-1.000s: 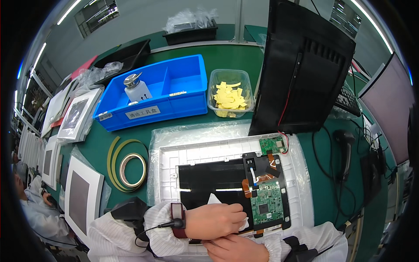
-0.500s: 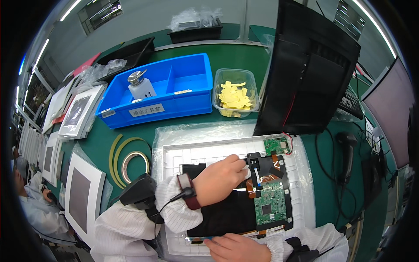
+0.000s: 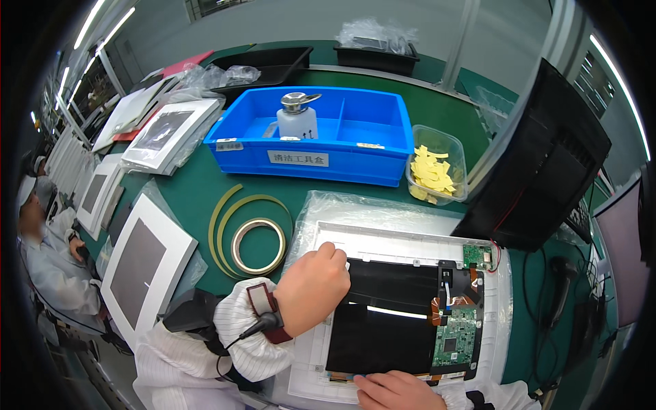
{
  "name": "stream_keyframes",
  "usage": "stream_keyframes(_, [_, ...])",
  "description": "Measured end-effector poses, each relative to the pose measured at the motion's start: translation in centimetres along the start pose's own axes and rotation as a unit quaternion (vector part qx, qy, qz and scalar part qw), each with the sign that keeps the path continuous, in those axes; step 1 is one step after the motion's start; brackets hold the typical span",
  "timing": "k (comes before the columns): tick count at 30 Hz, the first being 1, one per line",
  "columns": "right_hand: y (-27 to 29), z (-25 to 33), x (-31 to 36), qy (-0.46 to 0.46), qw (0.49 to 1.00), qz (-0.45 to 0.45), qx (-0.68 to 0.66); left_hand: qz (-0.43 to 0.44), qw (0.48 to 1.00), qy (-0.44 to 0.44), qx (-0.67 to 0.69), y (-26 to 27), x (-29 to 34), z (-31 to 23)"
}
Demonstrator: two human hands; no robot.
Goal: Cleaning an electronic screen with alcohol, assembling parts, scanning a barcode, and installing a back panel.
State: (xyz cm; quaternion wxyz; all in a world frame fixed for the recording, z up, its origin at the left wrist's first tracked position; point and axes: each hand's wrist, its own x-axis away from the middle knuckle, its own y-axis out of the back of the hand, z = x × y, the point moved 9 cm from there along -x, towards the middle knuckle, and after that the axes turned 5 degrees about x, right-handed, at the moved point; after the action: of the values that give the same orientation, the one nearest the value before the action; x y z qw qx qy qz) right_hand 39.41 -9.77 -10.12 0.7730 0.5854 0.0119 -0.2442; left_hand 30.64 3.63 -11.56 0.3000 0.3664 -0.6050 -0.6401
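Note:
A black display panel (image 3: 383,335) lies in a white plastic frame (image 3: 314,372), with a green circuit board (image 3: 456,340) and orange flex cables at its right side. My left hand (image 3: 314,290), wearing a dark red wrist strap (image 3: 268,311), is closed at the panel's upper left corner. A sliver of a white wad (image 3: 348,264) shows by its fingertips; most of it is hidden. My right hand (image 3: 396,391) rests on the panel's lower edge, fingers stretched out. A smaller green board (image 3: 477,257) with red and black wires sits in the frame's upper right corner.
A blue divided bin (image 3: 236,160) holds a white dispenser bottle (image 3: 298,123). Beside it is a clear tub (image 3: 459,183) of yellow strips. A tape roll (image 3: 238,247), white framed panels (image 3: 167,239), a dark monitor (image 3: 547,150) and a handheld scanner (image 3: 562,301) surround the work. Another person (image 3: 61,260) sits far left.
My left hand has moved from beside the upper flex cables to the panel's upper left corner. The right hand stays at the lower edge. The view has shifted, moving the scene rightward.

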Motion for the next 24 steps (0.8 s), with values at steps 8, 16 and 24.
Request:
stream_keyframes(8, [0.4, 0.1, -0.5, -0.015, 1.0, 0.003, -0.011, 0.186, 0.902, -0.185, 0.344, 0.9, 6.8, -5.0])
stream_keyframes(16, [0.1, 0.1, -0.9, -0.008, 1.0, 0.02, -0.017, -0.026, 0.936, -0.112, 0.333, 0.3, 7.1, -4.2])
stream_keyframes(24, [0.0, -0.3, -0.9, -0.018, 0.999, 0.029, -0.033, 0.036, 0.927, -0.143, 0.346, -0.6, 7.3, -5.4])
